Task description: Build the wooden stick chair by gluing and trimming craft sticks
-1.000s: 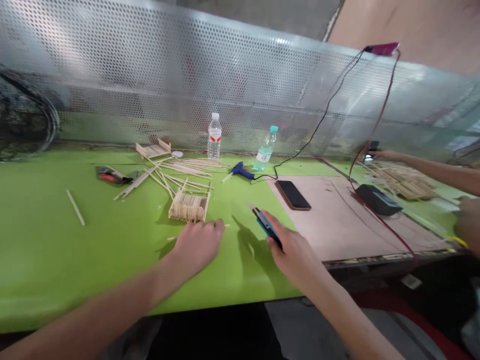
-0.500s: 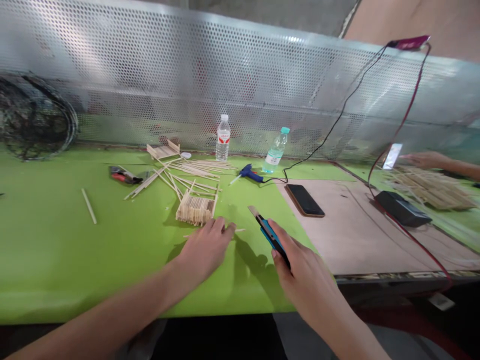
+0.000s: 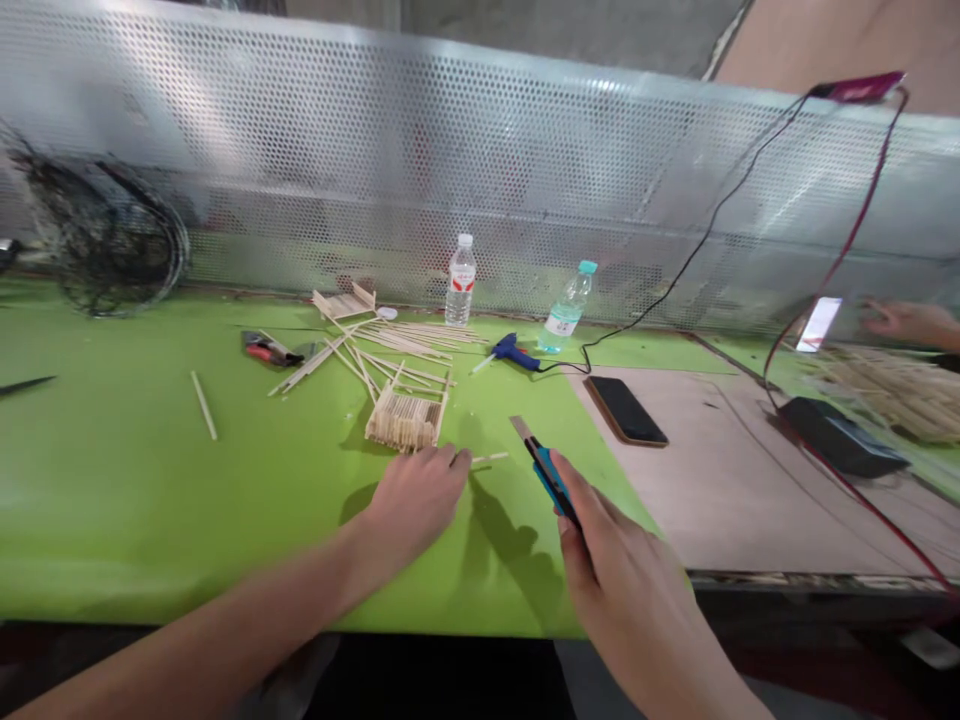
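No legible text or numbers.

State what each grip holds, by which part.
The right grip holds the utility knife by its handle; the left grip holds a thin stick, one end jutting out, exact hold hidden.

Two bottles (image 3: 460, 288) stand near the surface's (image 3: 112, 500) back edge, a wire coil (image 3: 112, 255) far to their left. Before the bottles lies the glue gun (image 3: 514, 352); left of it, loose sticks (image 3: 409, 341) spread behind the stick frame (image 3: 405, 420). To the right, a phone (image 3: 626, 411) lies on a board (image 3: 720, 490).
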`<state>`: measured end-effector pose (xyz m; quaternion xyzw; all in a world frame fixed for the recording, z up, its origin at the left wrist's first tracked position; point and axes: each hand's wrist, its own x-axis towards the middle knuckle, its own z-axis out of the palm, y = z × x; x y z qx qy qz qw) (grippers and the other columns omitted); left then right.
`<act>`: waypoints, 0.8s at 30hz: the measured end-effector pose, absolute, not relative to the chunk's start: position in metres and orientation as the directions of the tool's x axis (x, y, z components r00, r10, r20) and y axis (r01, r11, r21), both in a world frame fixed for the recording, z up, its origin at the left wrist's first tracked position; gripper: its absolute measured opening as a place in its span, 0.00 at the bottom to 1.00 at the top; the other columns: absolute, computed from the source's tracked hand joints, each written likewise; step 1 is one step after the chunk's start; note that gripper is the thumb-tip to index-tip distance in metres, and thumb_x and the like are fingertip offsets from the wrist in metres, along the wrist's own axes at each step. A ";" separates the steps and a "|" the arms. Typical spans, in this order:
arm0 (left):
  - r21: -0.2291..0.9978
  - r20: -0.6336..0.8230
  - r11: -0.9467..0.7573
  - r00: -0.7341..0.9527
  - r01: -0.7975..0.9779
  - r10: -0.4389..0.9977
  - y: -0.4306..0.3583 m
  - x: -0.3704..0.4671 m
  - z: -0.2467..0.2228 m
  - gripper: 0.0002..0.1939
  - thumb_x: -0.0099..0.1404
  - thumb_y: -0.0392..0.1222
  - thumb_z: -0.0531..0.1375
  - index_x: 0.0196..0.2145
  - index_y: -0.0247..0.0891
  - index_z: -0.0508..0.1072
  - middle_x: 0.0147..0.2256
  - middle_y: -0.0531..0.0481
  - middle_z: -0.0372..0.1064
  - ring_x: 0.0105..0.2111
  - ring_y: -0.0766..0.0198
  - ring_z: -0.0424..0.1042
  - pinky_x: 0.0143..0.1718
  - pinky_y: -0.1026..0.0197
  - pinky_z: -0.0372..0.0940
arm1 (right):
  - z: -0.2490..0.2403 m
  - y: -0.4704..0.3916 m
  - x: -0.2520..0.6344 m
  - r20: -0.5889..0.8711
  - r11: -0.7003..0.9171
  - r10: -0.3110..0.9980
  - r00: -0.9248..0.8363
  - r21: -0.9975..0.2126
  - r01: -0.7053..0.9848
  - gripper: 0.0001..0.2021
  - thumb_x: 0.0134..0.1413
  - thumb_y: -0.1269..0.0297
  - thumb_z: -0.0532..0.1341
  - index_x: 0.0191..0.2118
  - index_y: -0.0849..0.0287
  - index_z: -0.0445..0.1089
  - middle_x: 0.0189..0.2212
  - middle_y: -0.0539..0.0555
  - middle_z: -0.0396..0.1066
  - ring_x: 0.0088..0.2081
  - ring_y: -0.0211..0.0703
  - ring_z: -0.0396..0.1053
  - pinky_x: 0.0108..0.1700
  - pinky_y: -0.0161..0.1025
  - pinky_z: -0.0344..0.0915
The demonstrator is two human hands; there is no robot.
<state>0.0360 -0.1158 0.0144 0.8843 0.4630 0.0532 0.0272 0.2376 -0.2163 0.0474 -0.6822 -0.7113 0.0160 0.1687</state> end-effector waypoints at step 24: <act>0.062 0.089 -0.604 0.598 0.795 0.796 -0.112 0.049 0.022 0.24 0.63 0.20 0.49 0.50 0.32 0.74 0.30 0.44 0.77 0.25 0.60 0.76 0.21 0.64 0.64 | 0.060 -0.199 0.181 -0.209 0.057 0.976 -0.060 -0.020 0.998 0.39 0.49 0.83 0.54 0.69 0.63 0.53 0.35 0.60 0.77 0.31 0.48 0.76 0.24 0.36 0.55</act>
